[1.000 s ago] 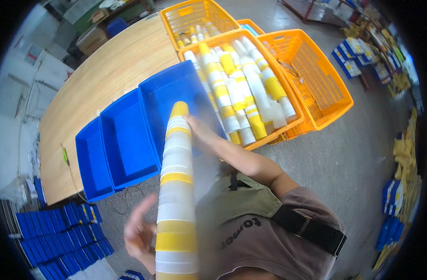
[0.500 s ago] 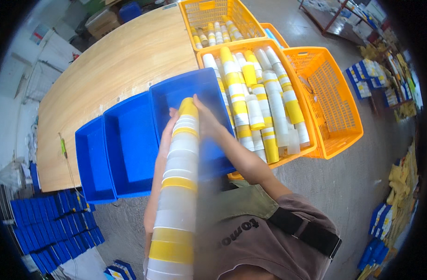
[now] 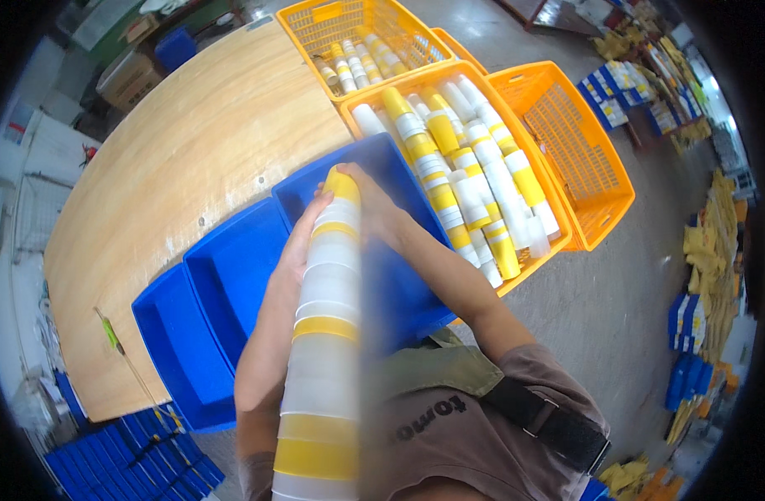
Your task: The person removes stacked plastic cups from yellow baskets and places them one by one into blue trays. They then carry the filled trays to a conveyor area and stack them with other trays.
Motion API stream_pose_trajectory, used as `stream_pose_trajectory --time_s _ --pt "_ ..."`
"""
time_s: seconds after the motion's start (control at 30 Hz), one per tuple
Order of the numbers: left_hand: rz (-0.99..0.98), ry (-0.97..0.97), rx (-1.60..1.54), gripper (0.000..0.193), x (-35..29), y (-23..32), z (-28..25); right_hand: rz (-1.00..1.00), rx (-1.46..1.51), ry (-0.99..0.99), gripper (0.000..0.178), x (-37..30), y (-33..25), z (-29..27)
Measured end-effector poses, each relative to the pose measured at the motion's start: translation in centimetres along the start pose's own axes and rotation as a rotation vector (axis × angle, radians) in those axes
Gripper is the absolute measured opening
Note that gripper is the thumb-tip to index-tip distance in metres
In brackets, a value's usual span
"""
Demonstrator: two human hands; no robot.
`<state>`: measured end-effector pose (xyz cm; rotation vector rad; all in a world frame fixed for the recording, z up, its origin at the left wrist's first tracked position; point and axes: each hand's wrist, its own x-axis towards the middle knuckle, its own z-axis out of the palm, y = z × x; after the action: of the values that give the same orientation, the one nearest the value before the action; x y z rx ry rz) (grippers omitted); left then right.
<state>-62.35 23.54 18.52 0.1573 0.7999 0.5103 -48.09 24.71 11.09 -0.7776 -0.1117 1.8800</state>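
A long stack of nested cups (image 3: 324,351), frosted white and yellow, runs from the lower edge of the picture up to my hands. Its far end is a yellow cup. My left hand (image 3: 306,230) is closed along the left side of that far end. On the other side, my right hand (image 3: 367,196) wraps the top, partly blurred and hidden behind the stack. Both hands are over the rightmost blue bin (image 3: 407,179). Where the near end of the stack rests is out of the picture.
More blue bins (image 3: 203,326) line the wooden table's (image 3: 174,159) near edge. Right of them, an orange crate (image 3: 558,230) holds several cup stacks (image 3: 441,196). Behind it stands another crate (image 3: 316,37) with cups. A third crate (image 3: 583,150) leans at the right. A green-handled tool (image 3: 108,331) lies left.
The view has turned, so table, bins and crates appear shifted and tilted. My hands remain on the far end of the cup stack, the right one now further over its top.
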Motion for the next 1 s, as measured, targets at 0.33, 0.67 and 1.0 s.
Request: stream_pose_trajectory --time_s 0.33,0.67,1.0 --pt "-0.082 0.065 -0.076 0.042 -0.9 -1.6 1.3 0.012 0.086 0.004 0.027 2.2 0.8 -2.0" --pt "0.076 0.064 -0.099 0.042 -1.8 -3.7 3.7 0.12 -0.116 -0.015 0.035 2.0 -1.7 -1.2" --pt "0.0 0.207 0.104 0.054 -3.4 -5.2 0.8 0.284 -0.533 0.168 0.031 1.8 0.4 -1.4"
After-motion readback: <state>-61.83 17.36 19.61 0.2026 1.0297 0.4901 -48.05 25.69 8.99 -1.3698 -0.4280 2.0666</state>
